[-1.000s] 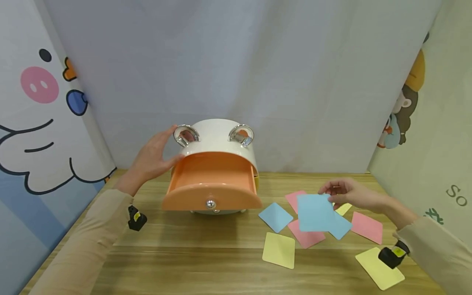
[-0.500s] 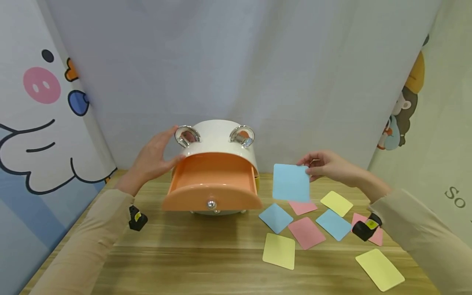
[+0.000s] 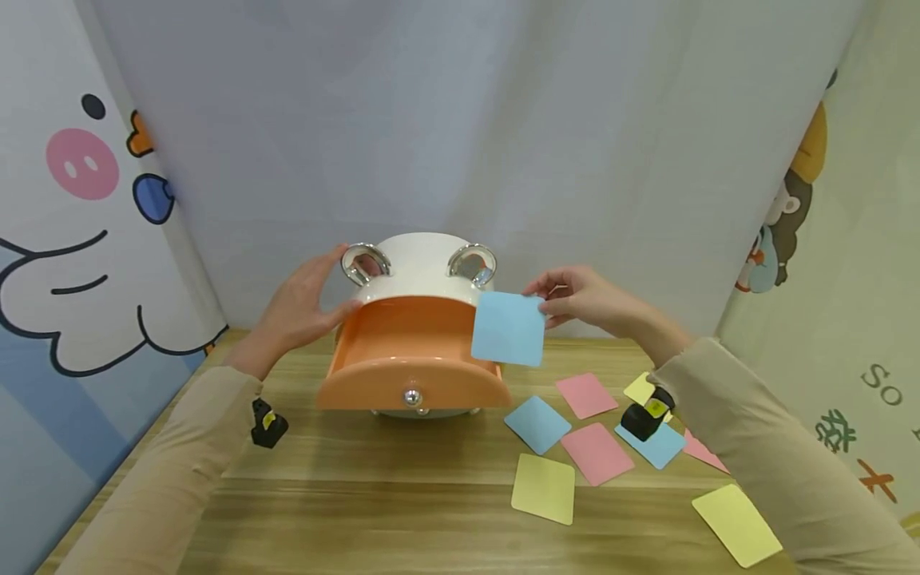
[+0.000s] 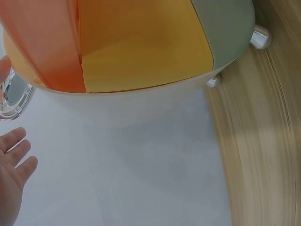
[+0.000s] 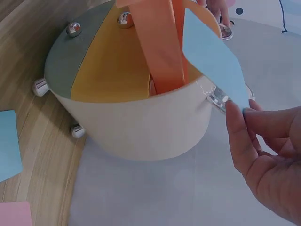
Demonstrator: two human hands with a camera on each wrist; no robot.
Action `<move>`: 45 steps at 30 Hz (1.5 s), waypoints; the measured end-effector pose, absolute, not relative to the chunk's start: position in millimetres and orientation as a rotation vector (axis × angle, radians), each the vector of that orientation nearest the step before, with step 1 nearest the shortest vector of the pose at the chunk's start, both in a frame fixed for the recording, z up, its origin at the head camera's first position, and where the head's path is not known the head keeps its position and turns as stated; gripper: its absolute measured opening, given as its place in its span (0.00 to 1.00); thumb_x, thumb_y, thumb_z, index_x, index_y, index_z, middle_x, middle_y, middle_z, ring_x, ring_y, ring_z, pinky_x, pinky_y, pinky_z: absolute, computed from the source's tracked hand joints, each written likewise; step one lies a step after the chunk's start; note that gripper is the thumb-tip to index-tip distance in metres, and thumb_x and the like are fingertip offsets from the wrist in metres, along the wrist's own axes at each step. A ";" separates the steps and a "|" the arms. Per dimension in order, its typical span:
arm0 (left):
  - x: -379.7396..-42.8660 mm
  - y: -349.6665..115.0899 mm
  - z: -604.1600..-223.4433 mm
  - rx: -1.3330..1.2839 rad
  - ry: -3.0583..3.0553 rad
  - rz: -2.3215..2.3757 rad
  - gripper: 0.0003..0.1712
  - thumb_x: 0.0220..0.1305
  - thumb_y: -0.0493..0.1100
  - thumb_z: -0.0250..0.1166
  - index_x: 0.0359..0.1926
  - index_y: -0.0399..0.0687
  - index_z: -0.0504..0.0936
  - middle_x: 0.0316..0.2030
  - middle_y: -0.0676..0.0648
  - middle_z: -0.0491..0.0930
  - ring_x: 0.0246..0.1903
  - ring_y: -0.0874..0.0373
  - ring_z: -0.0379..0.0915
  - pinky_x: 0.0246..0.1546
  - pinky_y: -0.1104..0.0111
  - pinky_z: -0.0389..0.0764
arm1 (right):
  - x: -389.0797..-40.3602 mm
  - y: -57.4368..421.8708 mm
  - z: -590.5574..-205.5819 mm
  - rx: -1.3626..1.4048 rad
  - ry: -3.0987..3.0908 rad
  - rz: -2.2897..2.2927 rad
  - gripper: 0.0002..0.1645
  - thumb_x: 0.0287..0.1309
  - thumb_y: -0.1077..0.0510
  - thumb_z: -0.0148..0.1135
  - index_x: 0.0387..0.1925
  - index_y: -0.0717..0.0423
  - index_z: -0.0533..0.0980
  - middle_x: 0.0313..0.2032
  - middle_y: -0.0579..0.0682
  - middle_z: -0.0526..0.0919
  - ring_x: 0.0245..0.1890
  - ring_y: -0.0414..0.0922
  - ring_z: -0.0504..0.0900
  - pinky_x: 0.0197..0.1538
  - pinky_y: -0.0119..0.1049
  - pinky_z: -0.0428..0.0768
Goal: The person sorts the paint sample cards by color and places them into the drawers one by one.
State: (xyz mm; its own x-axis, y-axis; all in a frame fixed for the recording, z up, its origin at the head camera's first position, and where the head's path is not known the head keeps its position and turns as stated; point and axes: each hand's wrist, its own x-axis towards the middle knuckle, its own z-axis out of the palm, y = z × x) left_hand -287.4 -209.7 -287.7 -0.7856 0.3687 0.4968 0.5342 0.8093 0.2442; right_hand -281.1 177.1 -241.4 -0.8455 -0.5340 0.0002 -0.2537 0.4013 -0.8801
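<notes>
A white rounded drawer box (image 3: 424, 259) with two silver ear-shaped rings stands on the table, its top orange drawer (image 3: 414, 386) pulled out. My left hand (image 3: 305, 303) rests against the box's left side near one ear, thumb at the front rim and fingers extended. Between thumb and fingers, my right hand (image 3: 592, 299) pinches a blue card (image 3: 507, 329) by its right corner. The card hangs over the drawer's right edge. From the right wrist view, the blue card (image 5: 214, 56) is tilted beside the orange drawer (image 5: 160, 42).
On the wooden table to the right lie blue (image 3: 537, 425), pink (image 3: 597, 454) and yellow cards (image 3: 543, 489), several in all. My right forearm partly covers some. A grey cloth wall (image 3: 611, 160) stands behind, with printed panels at both sides.
My right hand has carried the blue card up and left, from above the loose cards to the drawer's right edge. My left hand and the box have stayed put.
</notes>
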 end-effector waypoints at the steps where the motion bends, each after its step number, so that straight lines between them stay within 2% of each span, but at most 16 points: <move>1: -287.2 -209.7 -287.4 -0.677 -2.561 -0.524 0.46 0.58 0.59 0.59 0.70 0.44 0.49 0.64 0.34 0.57 0.61 0.36 0.53 0.58 0.43 0.57 | -281.5 172.8 -241.4 -0.687 2.377 -1.430 0.16 0.57 0.72 0.50 0.48 0.71 0.70 0.37 0.58 0.69 0.34 0.44 0.76 0.40 0.40 0.81; 14: -287.9 -209.0 -286.7 -0.692 -2.547 -0.525 0.46 0.58 0.56 0.60 0.70 0.44 0.50 0.64 0.35 0.57 0.61 0.37 0.53 0.59 0.44 0.57 | -271.1 129.9 -247.4 -0.749 2.349 -1.453 0.16 0.57 0.73 0.50 0.49 0.72 0.71 0.35 0.54 0.68 0.30 0.43 0.72 0.42 0.43 0.80; 19: -288.0 -208.7 -286.7 -0.689 -2.541 -0.525 0.46 0.58 0.56 0.60 0.69 0.43 0.50 0.64 0.35 0.57 0.61 0.37 0.53 0.59 0.44 0.57 | -268.2 120.7 -252.3 -0.765 2.345 -1.455 0.16 0.57 0.73 0.50 0.47 0.71 0.72 0.34 0.54 0.68 0.28 0.43 0.74 0.40 0.43 0.81; 25: -287.6 -208.3 -287.7 -0.684 -2.553 -0.530 0.46 0.58 0.56 0.60 0.70 0.44 0.50 0.64 0.35 0.57 0.62 0.36 0.53 0.59 0.44 0.56 | -268.1 114.8 -261.4 -0.793 2.396 -1.421 0.14 0.56 0.73 0.51 0.45 0.70 0.74 0.37 0.57 0.75 0.29 0.42 0.77 0.38 0.39 0.81; 31: -287.8 -208.3 -287.9 -0.680 -2.554 -0.528 0.46 0.58 0.57 0.60 0.70 0.45 0.49 0.64 0.34 0.57 0.62 0.36 0.52 0.59 0.43 0.56 | -266.5 110.3 -267.0 -0.897 2.517 -1.359 0.13 0.54 0.73 0.52 0.42 0.71 0.76 0.35 0.59 0.79 0.26 0.41 0.76 0.34 0.34 0.80; 37: -287.1 -208.4 -287.8 -0.673 -2.560 -0.526 0.46 0.58 0.58 0.59 0.70 0.45 0.49 0.64 0.35 0.57 0.62 0.36 0.52 0.59 0.43 0.56 | -264.5 108.7 -270.7 -0.965 2.574 -1.304 0.12 0.53 0.73 0.54 0.40 0.70 0.78 0.36 0.59 0.80 0.31 0.46 0.79 0.33 0.34 0.81; 45: -287.5 -208.9 -287.6 -0.678 -2.546 -0.521 0.46 0.58 0.56 0.60 0.69 0.42 0.51 0.64 0.34 0.57 0.61 0.36 0.53 0.58 0.44 0.57 | -266.2 113.3 -271.1 -1.000 2.596 -1.284 0.13 0.53 0.73 0.54 0.41 0.71 0.77 0.39 0.62 0.80 0.37 0.51 0.78 0.37 0.35 0.81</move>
